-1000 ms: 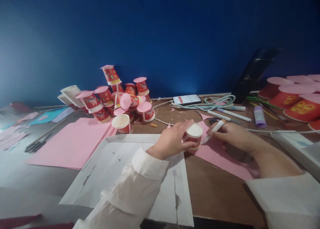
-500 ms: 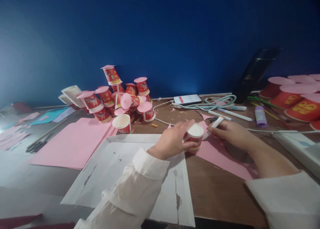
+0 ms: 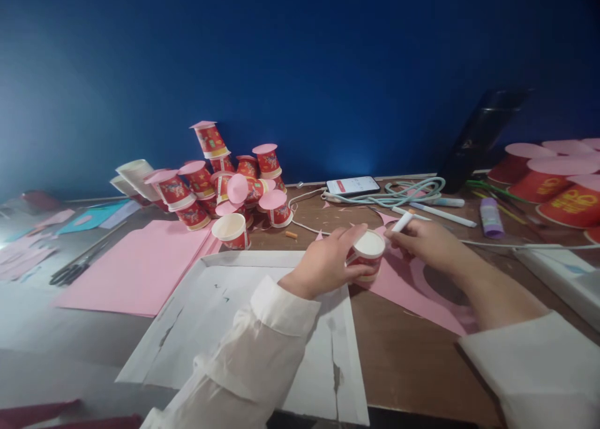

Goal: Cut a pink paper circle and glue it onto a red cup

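I am inspecting, from a distance, the brown surface (image 3: 398,366), which is carrying every item below. My landmark, the white paper (image 3: 210,310), is lying flat on it and showing ragged marks near both sides. Just left of the white paper, a stack of pink sheets (image 3: 135,266) is lying. Just right of the white paper, a cut pink sheet (image 3: 403,291) is spreading partly beneath my right arm; I am rating it thin, easily creased and prone to sliding.

My right grip (image 3: 426,241), well right of the white paper, is pinching a marker. My left grip (image 3: 323,260), partly overlapping the white paper's far right corner, is clasping a cup, thumb on the near side and fingers on the far side.

The red cup (image 3: 369,246) is standing just beyond that corner, apparently resting on the cut pink sheet. I am unable to tell which end is facing up. I am judging it light, thin-walled and easily dented; holding low around the side is probably safest, squeezing gently.

The marker (image 3: 402,221), right of the cup, is looking rigid, light and smooth. I am recommending a hold close to its tip, which my fingers are hiding.
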`<state>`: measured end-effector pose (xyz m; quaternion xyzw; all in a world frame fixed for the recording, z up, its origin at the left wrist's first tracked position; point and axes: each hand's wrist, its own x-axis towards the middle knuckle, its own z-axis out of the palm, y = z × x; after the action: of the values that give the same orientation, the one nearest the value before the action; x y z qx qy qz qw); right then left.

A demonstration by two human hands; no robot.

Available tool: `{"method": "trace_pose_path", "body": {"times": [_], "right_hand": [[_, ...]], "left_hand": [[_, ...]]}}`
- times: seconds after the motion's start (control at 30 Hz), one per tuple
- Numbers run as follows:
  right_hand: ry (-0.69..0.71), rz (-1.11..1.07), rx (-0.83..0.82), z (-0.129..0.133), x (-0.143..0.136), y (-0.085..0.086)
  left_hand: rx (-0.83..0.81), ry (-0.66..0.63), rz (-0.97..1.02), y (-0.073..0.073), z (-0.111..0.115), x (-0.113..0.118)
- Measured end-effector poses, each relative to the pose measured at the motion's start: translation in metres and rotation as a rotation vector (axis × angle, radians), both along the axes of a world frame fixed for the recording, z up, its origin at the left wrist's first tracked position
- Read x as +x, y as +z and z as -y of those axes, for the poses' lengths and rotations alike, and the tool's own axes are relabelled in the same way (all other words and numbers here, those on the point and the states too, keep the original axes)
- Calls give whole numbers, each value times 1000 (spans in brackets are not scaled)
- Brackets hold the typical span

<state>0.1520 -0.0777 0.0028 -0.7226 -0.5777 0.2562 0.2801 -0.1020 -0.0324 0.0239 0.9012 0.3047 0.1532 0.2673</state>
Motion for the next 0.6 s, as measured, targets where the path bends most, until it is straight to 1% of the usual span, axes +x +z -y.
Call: {"method": "trace_pose_path", "body": {"times": [0.23,0.37,0.6], "right_hand": [[15,12,-2,-8,-3,0],[9,15,-8,-12,-7,3],[25,14,-30,-21,-19,9]], "left_hand": [[8,-5,-16,1,0,0],[28,-10,-28,3,1,0],[51,-17,-39,-1,-1,1]]}}
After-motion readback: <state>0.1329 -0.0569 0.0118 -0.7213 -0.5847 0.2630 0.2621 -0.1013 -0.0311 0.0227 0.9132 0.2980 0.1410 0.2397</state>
